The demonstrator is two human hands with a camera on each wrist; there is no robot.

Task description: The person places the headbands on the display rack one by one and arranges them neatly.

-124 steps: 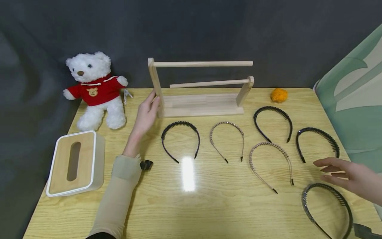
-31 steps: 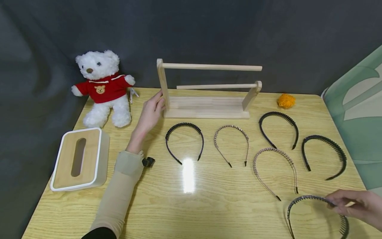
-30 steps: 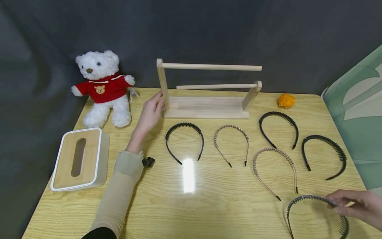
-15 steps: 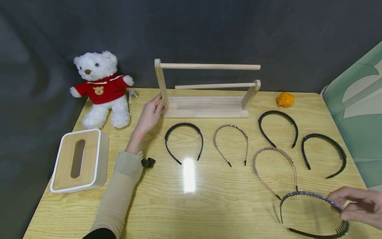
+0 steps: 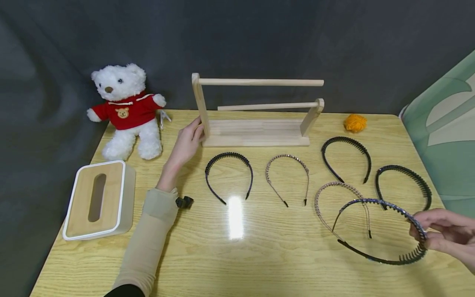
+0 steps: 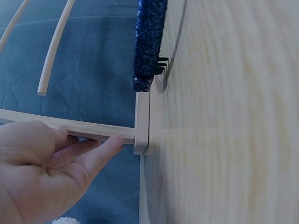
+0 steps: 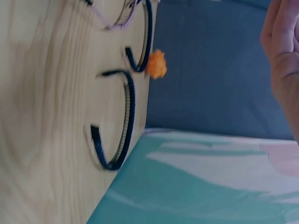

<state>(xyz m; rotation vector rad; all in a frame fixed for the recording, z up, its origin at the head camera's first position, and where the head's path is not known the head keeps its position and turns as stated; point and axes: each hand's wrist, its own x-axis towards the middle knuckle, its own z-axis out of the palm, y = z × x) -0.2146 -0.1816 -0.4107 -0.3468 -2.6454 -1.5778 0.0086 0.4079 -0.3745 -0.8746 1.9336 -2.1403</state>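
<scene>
My left hand (image 5: 184,142) grips the left upright of a pale wooden rack (image 5: 256,141), thumb and fingertips at its edge in the left wrist view. Two horizontal dowels run along this rack, with no headband on either. At right, my right hand (image 5: 449,231) pinches the side of a dark glittery toothed headband (image 5: 393,206), held tilted above the table with its ends toward the left. Beneath it lies a pinkish beaded headband (image 5: 322,189), partly crossed by the held one. In the right wrist view the right hand (image 6: 42,163) cannot be matched; only fingers (image 7: 285,32) show there.
On the table lie a dark headband (image 5: 229,154), a beaded headband (image 5: 283,156) and two dark headbands (image 5: 345,139) (image 5: 402,168) at right. An orange yarn ball (image 5: 355,123) sits behind. A white teddy bear (image 5: 126,111) and a tissue box (image 5: 98,202) stand left.
My right hand has reached down, taken the glittery headband from the table's front right corner, then lifted it up and turned it sideways. The left hand stays on the rack.
</scene>
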